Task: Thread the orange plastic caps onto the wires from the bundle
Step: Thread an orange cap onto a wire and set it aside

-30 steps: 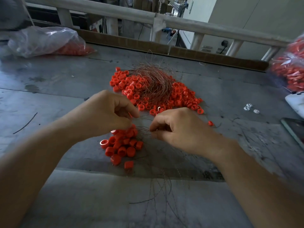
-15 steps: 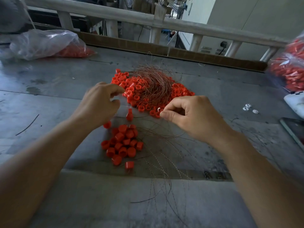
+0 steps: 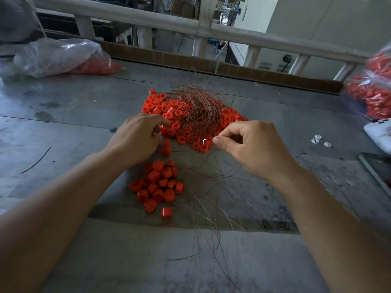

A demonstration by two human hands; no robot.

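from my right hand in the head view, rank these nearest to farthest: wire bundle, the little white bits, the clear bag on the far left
1. wire bundle: just ahead of the right hand, its near edge at the pinched fingertips.
2. white bits: on the table, out to the hand's right.
3. clear bag: far left corner, well beyond the left hand.

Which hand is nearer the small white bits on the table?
Right. The right hand sits just left of the white bits; the left hand is farther left, across the caps.
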